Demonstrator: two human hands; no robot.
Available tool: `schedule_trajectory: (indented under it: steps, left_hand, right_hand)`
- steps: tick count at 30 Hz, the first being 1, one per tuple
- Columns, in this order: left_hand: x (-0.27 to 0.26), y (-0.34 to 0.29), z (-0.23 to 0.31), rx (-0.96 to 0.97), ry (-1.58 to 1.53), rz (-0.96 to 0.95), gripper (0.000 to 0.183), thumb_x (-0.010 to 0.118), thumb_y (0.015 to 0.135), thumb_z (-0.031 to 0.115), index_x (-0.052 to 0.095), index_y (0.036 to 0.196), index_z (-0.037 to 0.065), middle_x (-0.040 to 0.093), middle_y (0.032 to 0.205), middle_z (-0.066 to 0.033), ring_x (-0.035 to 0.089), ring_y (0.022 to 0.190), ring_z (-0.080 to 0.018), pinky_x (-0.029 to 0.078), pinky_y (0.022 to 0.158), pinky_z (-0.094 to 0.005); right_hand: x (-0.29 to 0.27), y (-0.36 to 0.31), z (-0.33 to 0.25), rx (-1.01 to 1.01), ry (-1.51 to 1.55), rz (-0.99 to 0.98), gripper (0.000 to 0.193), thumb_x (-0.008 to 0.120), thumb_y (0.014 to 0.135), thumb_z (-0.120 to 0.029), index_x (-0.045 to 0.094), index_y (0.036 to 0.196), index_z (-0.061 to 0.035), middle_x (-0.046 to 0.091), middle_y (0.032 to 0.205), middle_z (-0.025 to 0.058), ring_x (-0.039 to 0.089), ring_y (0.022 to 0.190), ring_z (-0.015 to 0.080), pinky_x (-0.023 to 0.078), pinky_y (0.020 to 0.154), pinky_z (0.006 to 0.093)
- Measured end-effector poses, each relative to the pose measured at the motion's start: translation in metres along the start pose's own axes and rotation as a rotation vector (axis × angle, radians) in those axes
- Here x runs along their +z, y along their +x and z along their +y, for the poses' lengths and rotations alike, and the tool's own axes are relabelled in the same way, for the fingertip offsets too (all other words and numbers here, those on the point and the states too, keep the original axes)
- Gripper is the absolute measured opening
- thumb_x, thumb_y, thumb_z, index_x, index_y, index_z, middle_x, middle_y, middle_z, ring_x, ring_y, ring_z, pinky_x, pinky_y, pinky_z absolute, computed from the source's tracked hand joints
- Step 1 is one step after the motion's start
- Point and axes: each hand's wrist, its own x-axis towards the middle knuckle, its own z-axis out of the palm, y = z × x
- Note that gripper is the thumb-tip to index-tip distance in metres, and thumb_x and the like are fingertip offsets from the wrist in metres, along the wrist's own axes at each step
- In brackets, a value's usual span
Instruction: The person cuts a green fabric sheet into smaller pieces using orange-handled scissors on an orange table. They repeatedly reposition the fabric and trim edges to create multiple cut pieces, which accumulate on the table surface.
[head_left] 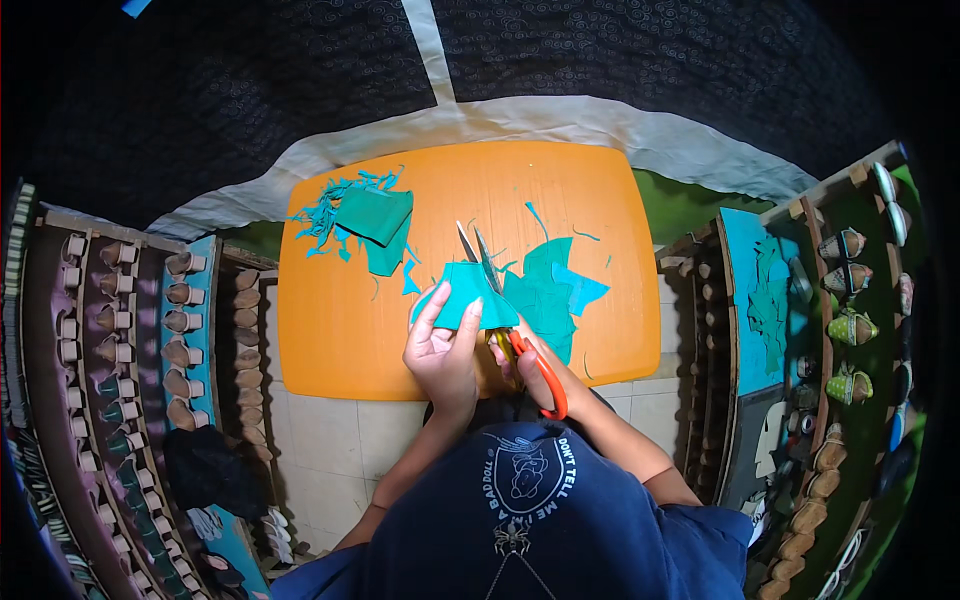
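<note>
Over the near half of the table, my left hand [440,358] pinches a teal piece of cloth or felt [462,292] between thumb and fingers. A pair of scissors [488,264] with orange handles is gripped in my right hand [538,372], whose fingers are partly hidden. The blades are parted and point away from me, at the right edge of the teal piece. Just right of them, several flat green pieces [540,300] lie on the table, with a lighter blue-green scrap [582,290] among them.
The orange table [450,185] has a folded green piece [375,215] and a heap of thin offcuts [322,215] at its far left. Racks with shoe-like forms [183,320] stand left and right. More green scraps [768,300] lie on a blue shelf at right.
</note>
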Motion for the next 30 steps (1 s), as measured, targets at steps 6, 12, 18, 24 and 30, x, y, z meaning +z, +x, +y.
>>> schedule_trajectory:
  steps: [6,12,18,24,30]
  left_hand:
    - [-0.001,0.000,-0.002,0.017,0.021,-0.009,0.041,0.060,0.076,-0.011,0.045,0.114,-0.009,0.056,0.102,-0.0148,0.058,0.088,-0.0164,0.049,0.078,-0.0272]
    - [0.000,0.001,-0.002,0.040,0.047,-0.008,0.040,0.060,0.076,-0.010,0.047,0.113,-0.009,0.056,0.102,-0.0138,0.058,0.088,-0.0150,0.048,0.077,-0.0258]
    - [-0.009,0.014,0.000,-0.024,0.084,-0.130,0.033,0.061,0.077,-0.008,0.053,0.108,-0.009,0.059,0.096,-0.0111,0.057,0.081,-0.0103,0.047,0.071,-0.0205]
    - [-0.034,0.041,0.010,-0.071,0.314,-0.336,0.021,0.063,0.076,-0.006,0.061,0.097,-0.006,0.060,0.091,-0.0068,0.054,0.075,-0.0054,0.043,0.064,-0.0163]
    - [-0.039,0.053,0.027,-0.044,0.397,-0.539,0.017,0.059,0.080,-0.003,0.063,0.097,-0.002,0.056,0.090,-0.0065,0.054,0.078,-0.0084,0.043,0.068,-0.0184]
  right_hand:
    - [-0.001,-0.001,-0.003,0.010,-0.034,0.023,0.067,0.031,0.083,-0.065,0.033,0.098,0.0004,0.045,0.074,0.0109,0.043,0.064,0.0166,0.039,0.056,0.0292]
    - [-0.006,-0.001,0.003,0.067,-0.012,0.020,0.067,0.029,0.081,-0.068,0.033,0.090,-0.0018,0.044,0.068,0.0067,0.041,0.055,0.0127,0.036,0.048,0.0269]
    - [-0.013,0.003,0.003,0.123,-0.034,0.007,0.086,0.027,0.074,-0.076,0.033,0.123,-0.0056,0.040,0.079,0.0012,0.039,0.063,0.0073,0.037,0.053,0.0203]
    - [-0.022,0.003,0.004,0.077,0.048,-0.001,0.061,0.027,0.083,-0.066,0.035,0.094,-0.0063,0.042,0.077,0.0043,0.044,0.064,0.0132,0.041,0.059,0.0279]
    - [-0.031,0.002,0.013,0.005,-0.140,-0.091,0.062,0.026,0.082,-0.067,0.034,0.094,-0.0068,0.043,0.076,0.0049,0.043,0.064,0.0147,0.040,0.059,0.0292]
